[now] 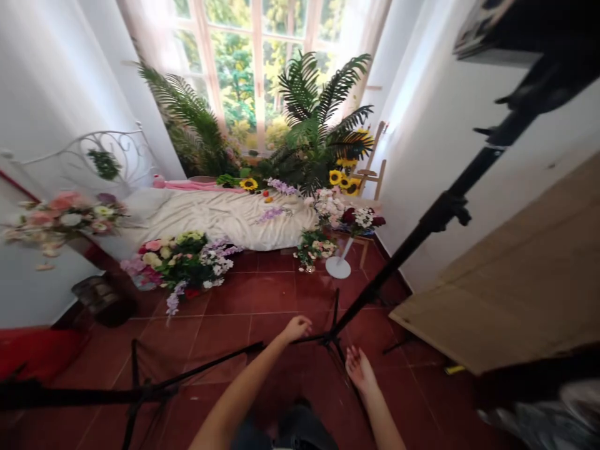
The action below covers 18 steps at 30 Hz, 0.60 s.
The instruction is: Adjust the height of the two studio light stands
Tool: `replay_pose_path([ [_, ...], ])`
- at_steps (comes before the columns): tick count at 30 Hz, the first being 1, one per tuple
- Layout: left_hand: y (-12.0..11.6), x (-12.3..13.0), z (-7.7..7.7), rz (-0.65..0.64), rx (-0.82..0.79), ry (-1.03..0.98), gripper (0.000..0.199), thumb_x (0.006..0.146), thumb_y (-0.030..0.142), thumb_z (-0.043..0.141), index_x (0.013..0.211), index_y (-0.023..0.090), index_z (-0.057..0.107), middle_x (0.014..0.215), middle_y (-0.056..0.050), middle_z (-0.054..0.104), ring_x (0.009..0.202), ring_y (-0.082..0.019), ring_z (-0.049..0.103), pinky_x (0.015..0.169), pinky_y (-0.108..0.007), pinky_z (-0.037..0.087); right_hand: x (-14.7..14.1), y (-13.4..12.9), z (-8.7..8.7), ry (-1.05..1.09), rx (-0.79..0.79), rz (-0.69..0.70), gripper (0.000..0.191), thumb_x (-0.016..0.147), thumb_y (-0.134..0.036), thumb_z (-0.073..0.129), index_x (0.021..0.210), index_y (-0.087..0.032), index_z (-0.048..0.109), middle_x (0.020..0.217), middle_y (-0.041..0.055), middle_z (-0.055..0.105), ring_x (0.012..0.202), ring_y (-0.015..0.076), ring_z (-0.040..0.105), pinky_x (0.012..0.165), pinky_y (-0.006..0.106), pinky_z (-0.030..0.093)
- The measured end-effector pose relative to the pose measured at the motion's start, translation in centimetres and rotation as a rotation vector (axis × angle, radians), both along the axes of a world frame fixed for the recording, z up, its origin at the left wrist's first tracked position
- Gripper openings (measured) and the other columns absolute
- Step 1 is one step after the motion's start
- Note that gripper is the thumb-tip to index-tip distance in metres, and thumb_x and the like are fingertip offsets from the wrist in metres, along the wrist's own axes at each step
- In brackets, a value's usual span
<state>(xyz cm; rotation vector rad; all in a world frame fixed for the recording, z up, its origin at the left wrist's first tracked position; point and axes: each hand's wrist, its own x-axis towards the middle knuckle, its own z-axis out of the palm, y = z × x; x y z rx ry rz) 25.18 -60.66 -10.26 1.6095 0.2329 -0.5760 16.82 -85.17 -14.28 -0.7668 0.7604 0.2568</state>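
My left hand (299, 327) is above the red tiled floor, just left of the base of a black light stand (398, 259). Its fingers are loosely bent and apart, with nothing visible in them. To the right of the same base is my right hand (359, 367), palm turned upward and fingers apart, holding nothing. One leg of the stand runs down between the two hands. Whether either hand touches the stand cannot be made out. Fixed to the stand's top is a dark lamp or box (506, 31), partly cut off.
A bed (220, 219) with cream cloth stands under the window, with flower bunches (182, 259) and palm plants (309, 106) around it. Another black stand (140, 395) lies across the lower left. A large brown board (510, 269) leans at the right. A white round base (338, 267) supports flowers.
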Motion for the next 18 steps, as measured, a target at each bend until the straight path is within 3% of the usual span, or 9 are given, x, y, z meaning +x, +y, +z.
replay_pose_path([
  [2,-4.8,3.4,3.4,-0.071,-0.133,-0.176,0.015,0.071,0.025,0.062,0.080,0.012,0.061,0.069,-0.003,0.065,0.062,-0.012,0.061,0.069,-0.028,0.049,1.6,-2.0,2.0,-0.015,0.171,-0.055,0.007,0.075,-0.017,0.054,0.070,-0.021,0.058,0.065,-0.0024,0.065,0.056,0.0102,0.061,0.057,0.024,0.050],
  [5,-11.5,7.4,7.7,-0.056,-0.246,-0.455,0.027,0.066,0.027,0.070,0.088,0.013,0.062,0.086,-0.010,0.067,0.080,-0.016,0.063,0.082,-0.032,0.048,4.2,-4.6,5.9,-0.159,0.366,-0.075,0.013,0.078,-0.012,0.052,0.070,-0.020,0.058,0.064,-0.0030,0.063,0.056,0.0086,0.059,0.053,0.020,0.047],
  [10,-20.7,10.3,13.1,-0.027,-0.353,-0.674,0.045,0.061,0.030,0.077,0.099,0.014,0.059,0.097,-0.011,0.066,0.093,-0.018,0.062,0.089,-0.034,0.046,7.9,-7.2,12.4,-0.340,0.631,0.020,0.005,0.084,-0.022,0.055,0.082,-0.021,0.060,0.066,-0.0039,0.059,0.058,0.0064,0.055,0.049,0.016,0.044],
  [14,-24.6,10.5,15.2,-0.024,-0.336,-0.707,0.033,0.067,0.039,0.071,0.085,0.013,0.060,0.074,-0.004,0.065,0.070,-0.013,0.062,0.072,-0.027,0.048,9.8,-8.3,15.3,-0.377,0.657,0.079,0.012,0.085,-0.029,0.057,0.078,-0.020,0.058,0.061,-0.0044,0.057,0.055,0.0058,0.053,0.049,0.014,0.045],
  [18,-25.5,10.8,15.1,0.013,-0.191,-0.544,0.036,0.067,0.047,0.068,0.069,0.013,0.057,0.047,0.003,0.053,0.044,-0.009,0.050,0.048,-0.021,0.040,10.7,-9.2,15.9,-0.338,0.677,0.105,0.013,0.087,-0.024,0.054,0.075,-0.019,0.057,0.059,-0.0048,0.056,0.050,0.0042,0.051,0.045,0.011,0.044],
])
